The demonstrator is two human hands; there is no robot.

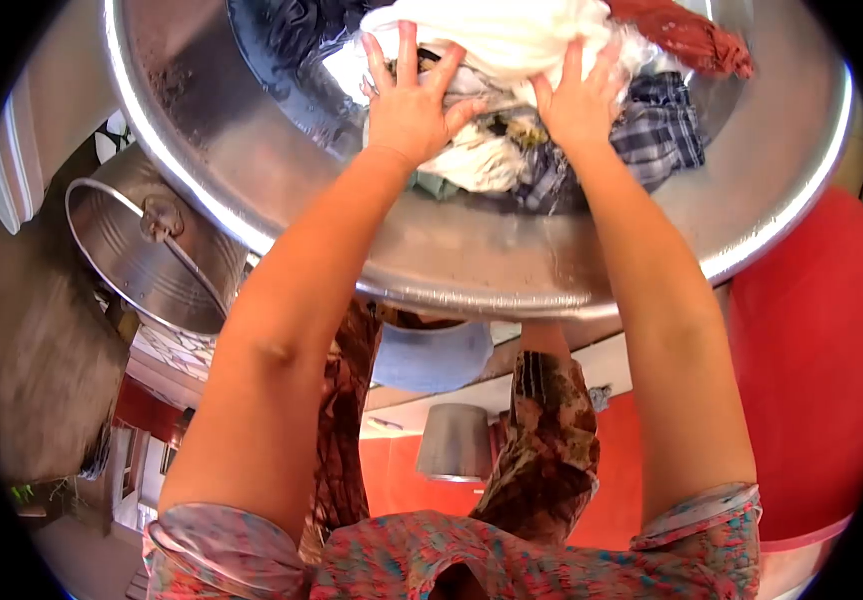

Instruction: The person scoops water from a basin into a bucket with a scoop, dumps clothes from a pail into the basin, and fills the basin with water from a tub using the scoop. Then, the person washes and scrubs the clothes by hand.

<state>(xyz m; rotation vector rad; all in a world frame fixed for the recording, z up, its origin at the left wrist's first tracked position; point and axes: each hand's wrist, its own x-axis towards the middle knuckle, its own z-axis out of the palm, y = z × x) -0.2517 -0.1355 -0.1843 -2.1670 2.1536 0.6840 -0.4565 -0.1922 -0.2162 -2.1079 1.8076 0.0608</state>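
Both my hands reach into a wide metal basin (472, 260) that holds wet clothes and some water. My left hand (414, 105) lies with fingers spread on a white cloth (522, 40) and the fabric below it. Also spread, my right hand (580, 105) presses on the right part of the white cloth. Between and below the hands is a cream cloth (482, 163). A dark plaid garment (664, 125) sits right of my right hand. Rust-red cloth (687, 35) lies at the upper right, and dark cloth (302, 30) at the upper left.
Left of the basin, a metal bucket (142, 265) with a handle lies tilted. A large red container (812, 370) stands at the right. Beneath the basin are a pale blue container (432, 355) and a grey metal pot (455, 442), near my legs.
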